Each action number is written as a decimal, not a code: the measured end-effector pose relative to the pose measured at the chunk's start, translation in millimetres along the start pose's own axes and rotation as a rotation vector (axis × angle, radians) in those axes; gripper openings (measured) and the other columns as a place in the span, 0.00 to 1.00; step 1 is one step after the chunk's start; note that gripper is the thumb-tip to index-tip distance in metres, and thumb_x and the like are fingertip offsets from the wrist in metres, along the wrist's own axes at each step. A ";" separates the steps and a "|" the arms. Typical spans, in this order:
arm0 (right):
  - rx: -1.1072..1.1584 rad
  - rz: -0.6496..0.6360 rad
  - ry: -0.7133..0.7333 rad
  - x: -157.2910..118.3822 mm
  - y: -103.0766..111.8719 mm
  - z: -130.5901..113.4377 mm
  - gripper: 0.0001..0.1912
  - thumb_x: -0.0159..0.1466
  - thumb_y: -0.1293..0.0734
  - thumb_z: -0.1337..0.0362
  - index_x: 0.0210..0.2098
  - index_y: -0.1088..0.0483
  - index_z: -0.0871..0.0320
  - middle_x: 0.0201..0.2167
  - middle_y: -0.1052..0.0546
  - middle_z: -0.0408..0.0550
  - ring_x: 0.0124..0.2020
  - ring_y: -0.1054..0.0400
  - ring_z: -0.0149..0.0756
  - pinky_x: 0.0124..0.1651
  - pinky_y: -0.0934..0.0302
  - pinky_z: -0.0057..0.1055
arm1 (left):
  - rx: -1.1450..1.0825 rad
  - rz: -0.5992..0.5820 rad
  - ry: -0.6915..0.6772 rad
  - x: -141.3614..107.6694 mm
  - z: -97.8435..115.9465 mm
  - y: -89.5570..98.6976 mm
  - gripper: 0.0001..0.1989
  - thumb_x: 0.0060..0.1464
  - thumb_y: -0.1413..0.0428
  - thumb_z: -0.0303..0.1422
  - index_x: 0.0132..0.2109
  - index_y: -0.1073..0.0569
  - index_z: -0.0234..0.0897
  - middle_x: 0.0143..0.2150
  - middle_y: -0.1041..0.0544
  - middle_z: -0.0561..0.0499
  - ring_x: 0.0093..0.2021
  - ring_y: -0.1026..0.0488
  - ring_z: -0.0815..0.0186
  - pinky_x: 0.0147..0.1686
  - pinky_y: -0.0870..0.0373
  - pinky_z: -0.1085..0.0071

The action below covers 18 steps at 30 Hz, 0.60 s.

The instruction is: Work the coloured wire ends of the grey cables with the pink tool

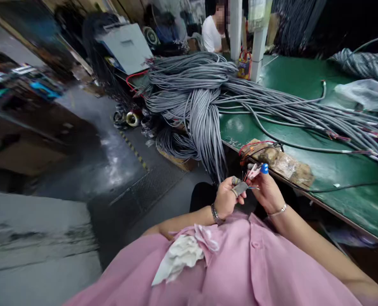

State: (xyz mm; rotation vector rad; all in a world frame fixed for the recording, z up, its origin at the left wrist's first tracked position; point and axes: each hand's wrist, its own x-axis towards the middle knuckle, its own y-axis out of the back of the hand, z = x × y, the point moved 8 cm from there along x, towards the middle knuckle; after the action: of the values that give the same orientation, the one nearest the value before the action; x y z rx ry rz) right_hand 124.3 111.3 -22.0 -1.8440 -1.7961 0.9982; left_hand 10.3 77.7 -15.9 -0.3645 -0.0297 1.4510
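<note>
Along the right side of the view stretches a long green table [361,172] with a smooth top. Over its far left corner lies a thick pile of grey round cables [189,80], some looping down past the edge, others running rightward across the top to ends with thin coloured wires. Left of the pile stands a pale grey box [130,49]; behind it sits a person in a white top [211,36]. A crumpled clear plastic bag [367,95] rests at the table's far right, and a lumpy brown block [281,163] in shiny clear wrapping lies along the near edge, red and black wires at its left end.

Just beside that edge, both hands are close together in front of the pink shirt [284,263]. The left hand [225,199], a dark band at its wrist, has its fingers curled around a short flat grey piece [240,188] with thin coloured wires at its end. The right hand [268,194] pinches a small pale pink clip-like piece [254,171] between thumb and fingers, near the wires; whether it touches them, I cannot tell. Smallest is a bright blue cap [264,168] on a right-hand digit
</note>
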 end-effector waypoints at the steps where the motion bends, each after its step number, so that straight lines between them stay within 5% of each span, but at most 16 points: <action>1: 0.015 -0.003 -0.005 -0.1 0.4 0.3 0.21 0.55 0.30 0.44 0.31 0.27 0.58 0.25 0.26 0.44 0.24 0.35 0.30 0.27 0.38 0.26 | -0.003 -0.005 0.003 -0.8 0.6 -0.4 0.12 0.50 0.41 0.38 0.31 0.34 0.34 0.21 0.28 0.55 0.14 0.35 0.76 0.12 0.54 0.80; 10: -0.054 -0.164 -0.196 -13.1 9.7 11.4 0.25 0.58 0.37 0.39 0.34 0.27 0.55 0.30 0.26 0.46 0.28 0.35 0.31 0.31 0.38 0.28 | -0.062 0.006 0.016 -9.5 -4.1 16.4 0.14 0.50 0.40 0.40 0.29 0.34 0.34 0.21 0.28 0.55 0.14 0.35 0.76 0.12 0.52 0.80; 14: -0.311 -0.300 -0.228 -26.2 5.8 16.9 0.19 0.57 0.31 0.48 0.35 0.26 0.58 0.32 0.26 0.48 0.29 0.35 0.31 0.33 0.39 0.29 | 0.010 0.000 0.055 -14.1 -14.3 26.0 0.15 0.50 0.41 0.41 0.29 0.35 0.34 0.21 0.28 0.55 0.14 0.35 0.76 0.14 0.50 0.80; 18: -0.587 -0.349 -0.109 -34.4 -6.8 12.9 0.14 0.55 0.27 0.57 0.34 0.28 0.60 0.29 0.26 0.45 0.30 0.35 0.31 0.36 0.40 0.29 | 0.147 -0.066 0.059 -18.1 -19.1 24.7 0.14 0.51 0.42 0.40 0.29 0.34 0.34 0.21 0.27 0.54 0.16 0.34 0.75 0.16 0.46 0.80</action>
State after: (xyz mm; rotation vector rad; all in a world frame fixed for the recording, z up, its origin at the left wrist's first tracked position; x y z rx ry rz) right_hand 112.7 76.1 -18.2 -1.6899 -2.5668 0.4753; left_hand -11.3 57.7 -36.8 -0.2833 0.1113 1.3676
